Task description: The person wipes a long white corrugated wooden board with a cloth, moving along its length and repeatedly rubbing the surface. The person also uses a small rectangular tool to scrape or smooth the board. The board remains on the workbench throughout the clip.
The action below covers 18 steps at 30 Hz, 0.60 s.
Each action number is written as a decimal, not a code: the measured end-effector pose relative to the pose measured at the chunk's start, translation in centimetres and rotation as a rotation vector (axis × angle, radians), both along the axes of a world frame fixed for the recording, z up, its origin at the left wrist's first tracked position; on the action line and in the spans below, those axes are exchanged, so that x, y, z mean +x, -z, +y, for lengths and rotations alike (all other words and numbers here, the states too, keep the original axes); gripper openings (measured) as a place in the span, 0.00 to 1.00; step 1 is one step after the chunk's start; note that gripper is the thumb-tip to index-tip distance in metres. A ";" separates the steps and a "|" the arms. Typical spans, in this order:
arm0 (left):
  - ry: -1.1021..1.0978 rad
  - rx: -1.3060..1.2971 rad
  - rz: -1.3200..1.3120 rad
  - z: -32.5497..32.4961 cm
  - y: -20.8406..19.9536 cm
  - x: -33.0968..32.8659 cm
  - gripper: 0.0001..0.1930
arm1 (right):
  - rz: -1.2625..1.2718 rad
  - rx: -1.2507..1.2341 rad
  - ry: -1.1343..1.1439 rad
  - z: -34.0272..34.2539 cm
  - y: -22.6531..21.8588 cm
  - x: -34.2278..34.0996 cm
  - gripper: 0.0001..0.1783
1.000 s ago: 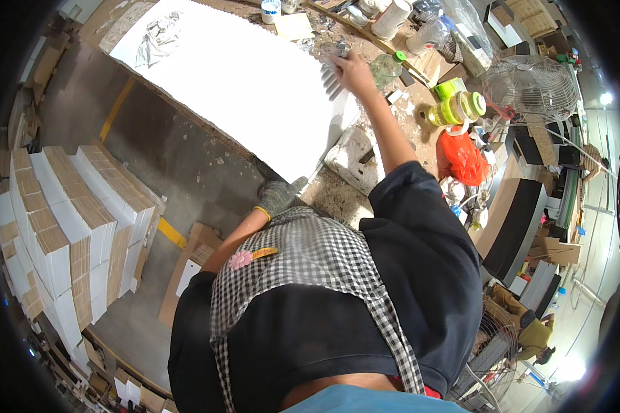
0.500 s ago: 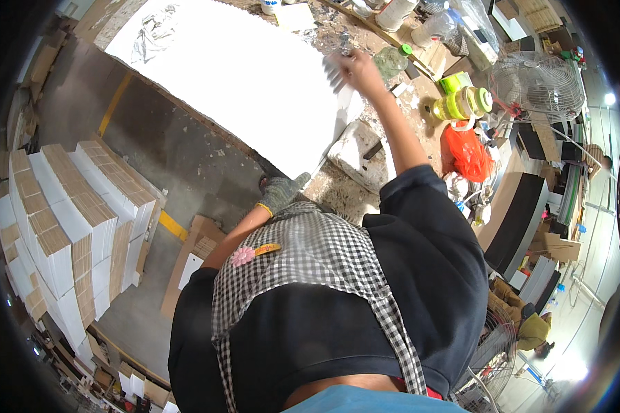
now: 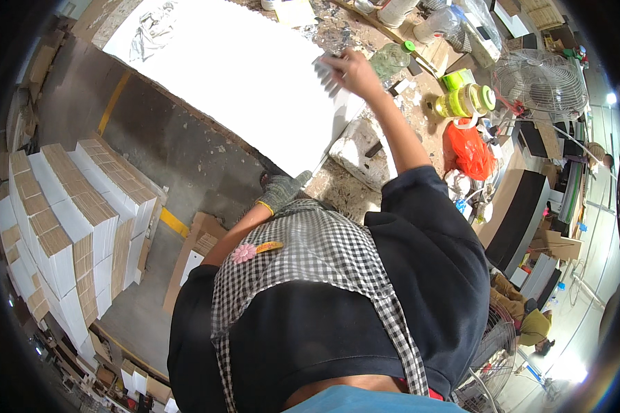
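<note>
lying across the bench [image 3: 415,107]: white sheet [image 3: 234,82]. right hand [image 3: 355,73], bare, half-curled at its right edge (can't tell if it grips anything). gloved left hand [image 3: 282,193] at the near corner, thumb extended, hold unclear. green-capped bottle [image 3: 390,62] just beside right hand.

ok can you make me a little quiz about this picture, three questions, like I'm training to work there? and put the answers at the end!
1. Choose one. The grey glove is on which side? a) left b) right
2. True or false? The orange-red bag is to the picture's left of the big white surface.
3. Fill in the blank. The see-through bottle near the right fingers has a ___ cap.

Key:
1. a, on the left
2. False, it is to the right
3. green
</note>
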<state>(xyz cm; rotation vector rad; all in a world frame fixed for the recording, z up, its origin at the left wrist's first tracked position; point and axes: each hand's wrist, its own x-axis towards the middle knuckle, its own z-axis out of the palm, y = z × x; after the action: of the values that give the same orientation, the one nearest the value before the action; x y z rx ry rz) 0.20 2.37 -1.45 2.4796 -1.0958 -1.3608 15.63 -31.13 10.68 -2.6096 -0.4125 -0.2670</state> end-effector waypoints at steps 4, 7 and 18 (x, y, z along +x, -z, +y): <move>0.043 -0.240 -0.073 0.7 0.8 -0.2 0.28 | -0.117 -0.288 0.225 -2.3 0.0 3.0 0.29; -0.134 -0.266 -0.142 0.5 2.8 -1.3 0.31 | -0.121 -0.019 0.071 3.1 -1.1 0.2 0.31; 0.123 -0.259 -0.297 1.5 7.1 -1.8 0.38 | -0.136 -0.135 0.236 -1.2 0.5 4.5 0.21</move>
<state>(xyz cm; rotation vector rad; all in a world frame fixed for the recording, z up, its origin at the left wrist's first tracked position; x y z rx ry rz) -1.60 3.89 -8.57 2.5045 -1.4031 -0.8230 20.11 -32.31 10.15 -2.7840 -0.1718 -0.5147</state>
